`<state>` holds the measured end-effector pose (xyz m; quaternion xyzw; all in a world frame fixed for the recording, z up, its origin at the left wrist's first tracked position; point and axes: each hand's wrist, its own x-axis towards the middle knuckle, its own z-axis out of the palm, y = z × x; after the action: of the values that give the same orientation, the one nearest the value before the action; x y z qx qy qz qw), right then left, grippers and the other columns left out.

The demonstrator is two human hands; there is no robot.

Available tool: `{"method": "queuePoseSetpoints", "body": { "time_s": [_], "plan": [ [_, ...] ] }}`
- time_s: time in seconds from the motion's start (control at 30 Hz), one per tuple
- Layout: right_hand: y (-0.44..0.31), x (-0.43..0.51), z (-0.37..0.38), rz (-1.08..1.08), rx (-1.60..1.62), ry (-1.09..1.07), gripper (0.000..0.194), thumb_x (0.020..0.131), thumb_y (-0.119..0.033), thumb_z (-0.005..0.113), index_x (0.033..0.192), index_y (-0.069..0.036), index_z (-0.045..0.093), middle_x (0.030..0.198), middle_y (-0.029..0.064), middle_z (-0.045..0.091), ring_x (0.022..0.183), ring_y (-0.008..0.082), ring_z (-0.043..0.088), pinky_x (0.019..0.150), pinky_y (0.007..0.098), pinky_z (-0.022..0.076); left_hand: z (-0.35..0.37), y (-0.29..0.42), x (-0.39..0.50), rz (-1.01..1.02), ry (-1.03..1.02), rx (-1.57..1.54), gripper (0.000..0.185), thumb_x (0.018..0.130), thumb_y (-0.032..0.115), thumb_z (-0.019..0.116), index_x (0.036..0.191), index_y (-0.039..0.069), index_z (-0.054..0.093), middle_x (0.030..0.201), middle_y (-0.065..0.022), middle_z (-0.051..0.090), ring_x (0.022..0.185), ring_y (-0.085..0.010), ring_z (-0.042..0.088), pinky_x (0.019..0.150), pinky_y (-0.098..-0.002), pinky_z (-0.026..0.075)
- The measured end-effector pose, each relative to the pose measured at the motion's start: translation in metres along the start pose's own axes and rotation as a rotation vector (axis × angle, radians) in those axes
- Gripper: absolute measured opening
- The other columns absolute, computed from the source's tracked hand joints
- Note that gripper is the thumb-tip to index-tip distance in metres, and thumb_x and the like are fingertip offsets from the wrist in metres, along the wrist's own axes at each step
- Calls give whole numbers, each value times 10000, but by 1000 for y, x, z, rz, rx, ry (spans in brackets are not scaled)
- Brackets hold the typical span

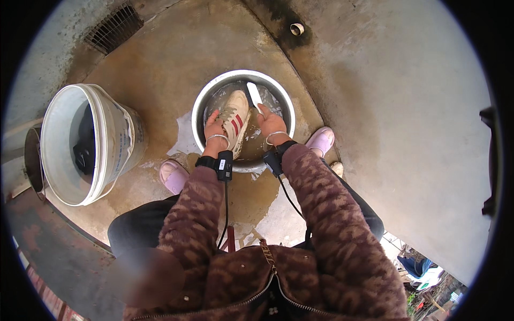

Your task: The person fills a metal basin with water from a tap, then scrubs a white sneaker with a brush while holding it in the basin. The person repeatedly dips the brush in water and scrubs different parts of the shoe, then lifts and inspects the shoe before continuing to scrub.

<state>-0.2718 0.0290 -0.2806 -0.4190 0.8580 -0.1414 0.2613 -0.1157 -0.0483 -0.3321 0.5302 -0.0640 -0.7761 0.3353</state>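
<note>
A round metal basin (197, 138) of murky water stands on the wet floor between my feet. My left hand (215, 129) grips a beige sneaker (234, 116) with red stripes by its collar and side, the toe pointing away from me. In my right hand (272, 125) is a white-handled brush (254, 94); its dark bristles face the shoe's toe from the right. Whether the bristles touch the shoe I cannot tell. The lower part of the sole is partly hidden by my left wrist and the basin's shade.
At the left stands a large white plastic bucket (120, 140) with a dark item in its water, and a dark round container (34, 160) beside it. A floor drain grate (115, 27) lies at the upper left. A short pipe end (297, 29) protrudes at the top right.
</note>
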Motion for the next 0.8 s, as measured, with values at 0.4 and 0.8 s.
{"method": "queuePoseSetpoints", "body": {
  "time_s": [0.4,0.8],
  "plan": [
    [-16,9,24,-23,64,-113,438,912,-312,446,1341,-228,423,897,236,631,828,403,607,741,445,473,-19,8,9,-116,193,-63,361,915,31,422,1213,183,559,632,20,518,411,-75,363,362,-217,333],
    [-14,-20,17,-21,112,-157,442,904,-261,471,1334,-167,428,919,240,625,873,409,591,775,449,461,-20,1,2,-50,168,-149,389,898,-20,383,1204,138,562,949,-90,644,499,-122,508,390,-267,411]
  ]
}}
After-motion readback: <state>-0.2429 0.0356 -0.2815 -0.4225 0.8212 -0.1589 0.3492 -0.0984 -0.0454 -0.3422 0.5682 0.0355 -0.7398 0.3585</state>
